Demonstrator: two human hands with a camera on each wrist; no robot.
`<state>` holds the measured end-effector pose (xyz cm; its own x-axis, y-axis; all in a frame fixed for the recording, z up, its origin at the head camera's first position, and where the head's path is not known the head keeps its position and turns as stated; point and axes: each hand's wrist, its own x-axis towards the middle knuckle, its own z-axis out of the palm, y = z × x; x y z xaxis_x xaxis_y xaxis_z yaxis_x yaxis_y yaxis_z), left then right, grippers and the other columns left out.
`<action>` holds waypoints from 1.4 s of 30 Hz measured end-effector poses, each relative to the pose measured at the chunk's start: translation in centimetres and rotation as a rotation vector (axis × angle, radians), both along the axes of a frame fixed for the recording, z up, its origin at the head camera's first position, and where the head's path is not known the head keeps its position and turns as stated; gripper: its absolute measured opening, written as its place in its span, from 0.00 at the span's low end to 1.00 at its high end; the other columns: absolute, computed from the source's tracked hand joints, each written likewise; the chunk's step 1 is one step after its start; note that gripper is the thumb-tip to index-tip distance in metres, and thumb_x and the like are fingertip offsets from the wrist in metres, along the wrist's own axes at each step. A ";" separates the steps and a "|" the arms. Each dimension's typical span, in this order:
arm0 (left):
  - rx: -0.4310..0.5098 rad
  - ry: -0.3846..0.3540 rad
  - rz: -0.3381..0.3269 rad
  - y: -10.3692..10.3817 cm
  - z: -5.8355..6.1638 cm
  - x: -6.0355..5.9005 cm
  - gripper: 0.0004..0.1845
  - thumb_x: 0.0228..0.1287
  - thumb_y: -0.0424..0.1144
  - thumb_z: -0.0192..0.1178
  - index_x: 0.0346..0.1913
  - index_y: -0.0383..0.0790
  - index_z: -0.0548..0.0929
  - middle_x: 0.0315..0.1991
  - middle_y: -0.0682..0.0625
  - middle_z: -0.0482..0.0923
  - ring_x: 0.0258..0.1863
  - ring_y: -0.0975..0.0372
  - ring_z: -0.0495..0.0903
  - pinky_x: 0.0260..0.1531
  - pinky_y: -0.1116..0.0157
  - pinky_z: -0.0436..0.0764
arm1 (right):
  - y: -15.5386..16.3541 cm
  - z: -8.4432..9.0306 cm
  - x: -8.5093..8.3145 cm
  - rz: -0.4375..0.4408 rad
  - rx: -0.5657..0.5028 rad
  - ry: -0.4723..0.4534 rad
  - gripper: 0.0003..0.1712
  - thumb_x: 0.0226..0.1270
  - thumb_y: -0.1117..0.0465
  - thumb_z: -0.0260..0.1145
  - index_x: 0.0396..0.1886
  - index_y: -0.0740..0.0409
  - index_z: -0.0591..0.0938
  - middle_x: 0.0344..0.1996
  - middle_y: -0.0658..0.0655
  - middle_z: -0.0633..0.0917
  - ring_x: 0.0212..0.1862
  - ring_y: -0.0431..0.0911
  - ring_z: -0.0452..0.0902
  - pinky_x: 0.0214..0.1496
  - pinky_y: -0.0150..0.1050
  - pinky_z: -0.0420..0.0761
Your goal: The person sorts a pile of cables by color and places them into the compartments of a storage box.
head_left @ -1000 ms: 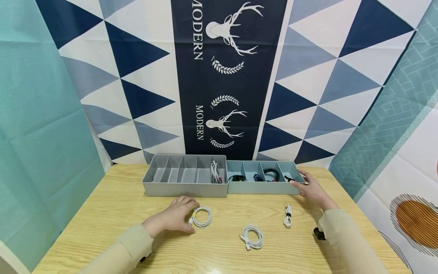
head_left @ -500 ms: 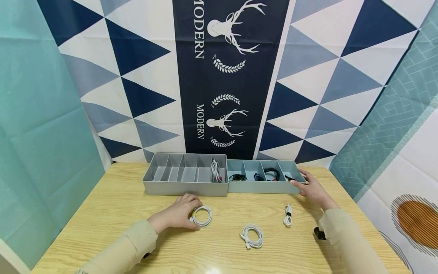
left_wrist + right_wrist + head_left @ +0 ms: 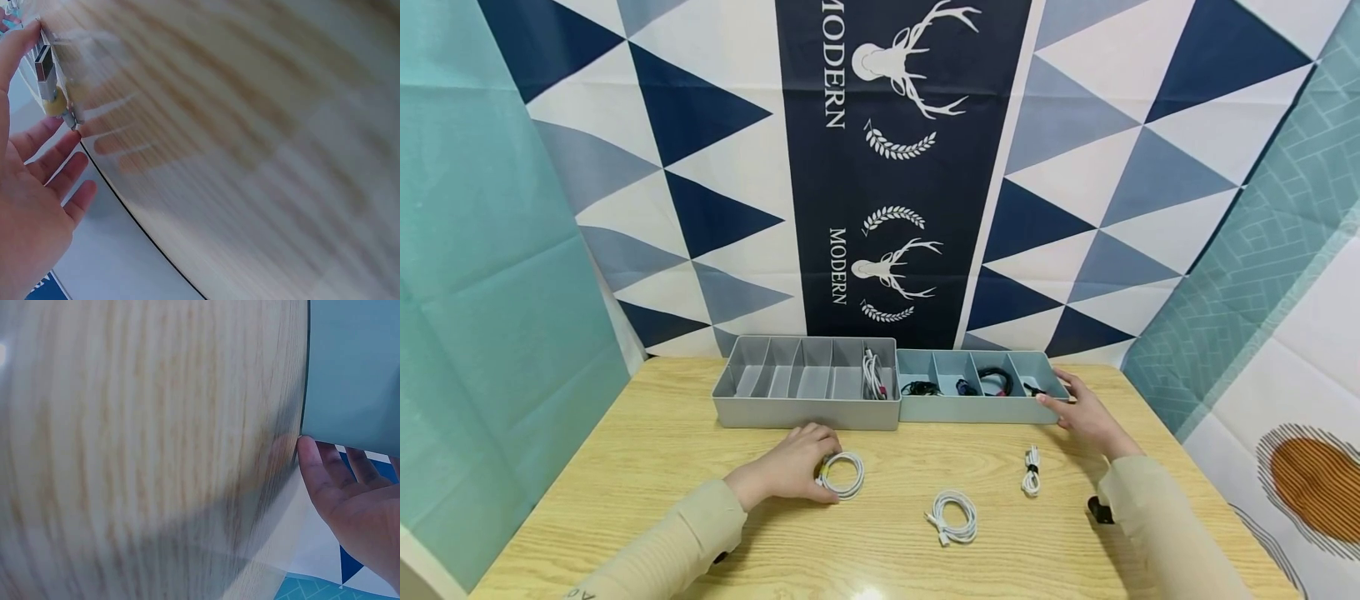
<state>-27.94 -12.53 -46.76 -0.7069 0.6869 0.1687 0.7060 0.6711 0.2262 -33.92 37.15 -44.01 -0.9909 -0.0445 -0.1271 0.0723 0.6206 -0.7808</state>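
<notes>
A coiled white cable [image 3: 842, 475] lies on the wooden table [image 3: 647, 467] just before the grey tray [image 3: 805, 410]; the left hand [image 3: 793, 468] curls over its near edge, fingers pinching the plug end. The grey tray's rightmost slot holds one white cable [image 3: 872, 377]. The right hand [image 3: 1086, 417], fingers straight, rests against the blue tray [image 3: 977, 408], which holds dark cables [image 3: 996, 381]. Two more white coils [image 3: 953, 517] [image 3: 1032, 472] lie between the hands.
</notes>
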 end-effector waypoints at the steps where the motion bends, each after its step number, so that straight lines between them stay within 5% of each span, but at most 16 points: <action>1: -0.002 0.003 0.004 0.0 0.0 0.0 0.31 0.41 0.60 0.71 0.46 0.44 0.80 0.47 0.53 0.75 0.50 0.60 0.69 0.47 0.58 0.70 | 0.0 0.0 0.0 0.000 -0.001 0.000 0.54 0.65 0.38 0.58 0.76 0.53 0.38 0.70 0.77 0.45 0.66 0.70 0.53 0.56 0.54 0.75; 13: 0.030 0.024 0.050 0.0 0.8 0.1 0.36 0.38 0.60 0.70 0.51 0.44 0.77 0.46 0.55 0.77 0.46 0.63 0.71 0.50 0.59 0.71 | 0.0 0.1 0.0 -0.009 -0.001 -0.013 0.53 0.66 0.40 0.58 0.76 0.52 0.37 0.70 0.77 0.44 0.67 0.70 0.52 0.57 0.54 0.75; 42: 0.137 0.117 0.108 -0.5 4.7 -0.1 0.36 0.38 0.57 0.71 0.52 0.43 0.77 0.44 0.56 0.75 0.47 0.61 0.71 0.49 0.57 0.70 | -0.1 0.3 0.2 -0.008 -0.016 -0.020 0.52 0.67 0.40 0.58 0.76 0.53 0.37 0.70 0.76 0.44 0.67 0.69 0.53 0.57 0.55 0.74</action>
